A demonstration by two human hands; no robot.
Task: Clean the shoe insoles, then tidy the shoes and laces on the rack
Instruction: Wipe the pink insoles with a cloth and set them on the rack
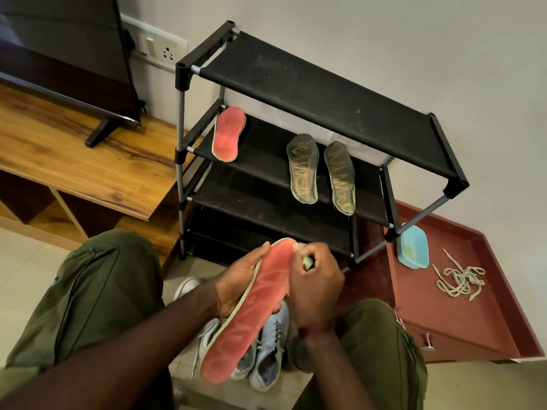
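Insole, red, rests in my left hand, which holds its edge from below, heel towards me, toe away. My right hand, fingers curled round a pale green scrubber, sits at the toe.

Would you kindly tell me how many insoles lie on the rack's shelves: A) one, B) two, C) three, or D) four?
C: a red insole, the left dark insole and the right dark insole lie on the second shelf of the rack; the other red insole is held in the left hand, with the right hand gripping a pale green item at its tip.
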